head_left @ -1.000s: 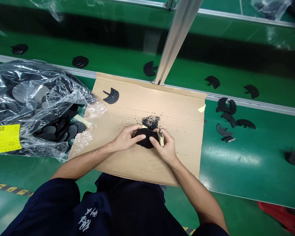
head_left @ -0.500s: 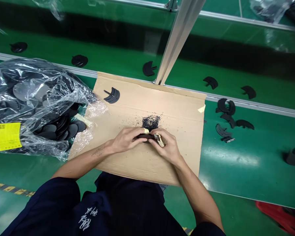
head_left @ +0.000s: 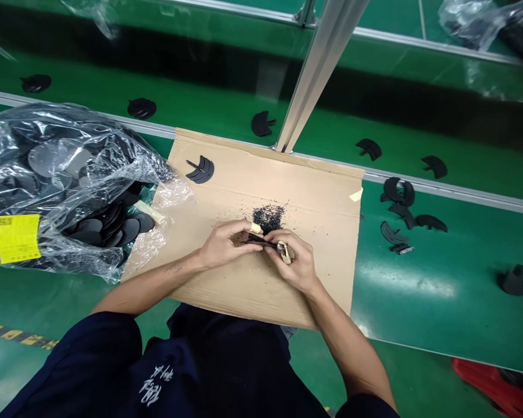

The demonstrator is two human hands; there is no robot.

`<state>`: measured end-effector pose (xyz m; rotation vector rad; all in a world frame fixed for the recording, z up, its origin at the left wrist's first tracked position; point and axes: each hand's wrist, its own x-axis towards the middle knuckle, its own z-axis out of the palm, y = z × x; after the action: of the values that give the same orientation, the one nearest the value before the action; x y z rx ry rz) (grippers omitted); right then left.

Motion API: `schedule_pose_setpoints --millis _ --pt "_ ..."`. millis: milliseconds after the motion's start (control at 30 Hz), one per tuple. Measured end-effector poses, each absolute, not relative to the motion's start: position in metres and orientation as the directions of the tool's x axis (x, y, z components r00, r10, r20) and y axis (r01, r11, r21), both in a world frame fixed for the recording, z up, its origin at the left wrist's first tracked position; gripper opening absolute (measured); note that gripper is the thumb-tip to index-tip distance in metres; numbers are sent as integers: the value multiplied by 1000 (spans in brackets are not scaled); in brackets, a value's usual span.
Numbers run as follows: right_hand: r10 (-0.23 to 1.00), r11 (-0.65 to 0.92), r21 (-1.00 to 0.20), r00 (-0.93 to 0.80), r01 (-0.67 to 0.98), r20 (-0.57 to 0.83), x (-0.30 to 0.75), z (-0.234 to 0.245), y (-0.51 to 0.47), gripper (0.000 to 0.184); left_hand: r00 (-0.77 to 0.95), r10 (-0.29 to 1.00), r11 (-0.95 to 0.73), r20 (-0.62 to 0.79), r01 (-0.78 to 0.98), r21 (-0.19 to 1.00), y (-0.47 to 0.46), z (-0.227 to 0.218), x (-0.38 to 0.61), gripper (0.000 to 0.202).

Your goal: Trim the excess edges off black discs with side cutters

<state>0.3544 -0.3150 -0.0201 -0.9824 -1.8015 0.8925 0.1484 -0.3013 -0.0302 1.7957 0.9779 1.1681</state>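
Observation:
Both hands meet over a cardboard sheet [head_left: 226,191]. My left hand [head_left: 222,245] pinches a thin black plastic piece [head_left: 255,240] between thumb and fingers, with yellowish tape around a fingertip. On the other side, my right hand [head_left: 300,261] is closed around a small tape-wrapped tool [head_left: 285,251] with a shiny part; its working end is hidden. The right fingertips also touch the black piece. Just beyond the fingers lies a heap of black shavings [head_left: 268,217]. A stack of curved black pieces [head_left: 200,169] rests at the sheet's upper left.
A clear plastic bag [head_left: 70,157] of black discs [head_left: 131,231] overlaps the sheet's left side. Loose curved black parts [head_left: 394,232] lie on the green table [head_left: 418,307] at right. More parts sit behind the metal rail. A metal post [head_left: 318,69] rises beyond the sheet.
The black piece has turned in my fingers and now appears thinner, nearly edge-on. The left fingers have spread slightly around it. The right hand has stayed almost in place.

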Motion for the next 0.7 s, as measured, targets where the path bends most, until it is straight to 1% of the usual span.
schedule_pose_setpoints --millis 100,167,267,333,400,467,567,633,700 --pt "872 465 -853 -285 236 397 352 -23 -316 9 271 911 -355 310 137 925 -302 -26 151 29" --pt "866 481 -850 -269 213 423 351 -25 -316 11 263 907 -368 329 117 922 -302 -23 152 28" --pt "862 488 -853 -251 184 440 348 -27 -316 12 257 891 -419 375 144 897 -302 -22 152 24" --pt "861 495 -846 -248 199 445 348 -27 -315 13 263 868 -474 422 183 861 -301 -23 151 21" --pt "855 511 -822 -252 251 454 350 -26 -314 16 281 822 -558 495 228 798 -298 -24 148 20" --pt "836 543 -778 -285 315 469 354 -25 -313 17 321 761 -645 564 278 712 -296 -25 145 19" --pt "784 616 -689 -378 381 492 359 -24 -311 13 406 688 -724 601 340 600 -293 -27 142 17" --pt "759 647 -653 -409 393 506 361 -24 -311 15 431 672 -739 602 345 578 -293 -27 140 17" --pt "757 650 -656 -396 383 519 360 -25 -313 19 425 687 -723 589 320 612 -294 -27 140 20"
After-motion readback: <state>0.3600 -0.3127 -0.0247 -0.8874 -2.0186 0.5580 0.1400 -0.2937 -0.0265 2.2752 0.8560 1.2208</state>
